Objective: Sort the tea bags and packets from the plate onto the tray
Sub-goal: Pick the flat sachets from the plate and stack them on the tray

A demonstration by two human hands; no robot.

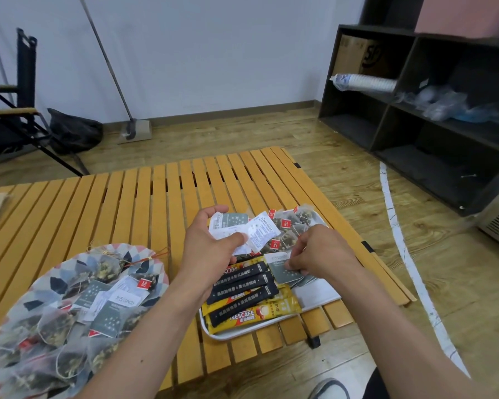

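Over the white tray (314,305), left hand (211,249) grips papery packets (242,228); right hand (320,251) pinches a grey sachet (283,269).

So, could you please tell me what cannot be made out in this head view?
- Head view: the left hand covers part of the white and grey packets it holds, so their number is unclear.
- The right hand hides part of the grey packets on the tray.
- The plate is cut off by the left and bottom edges.
- The small print on the packets is too small to read.
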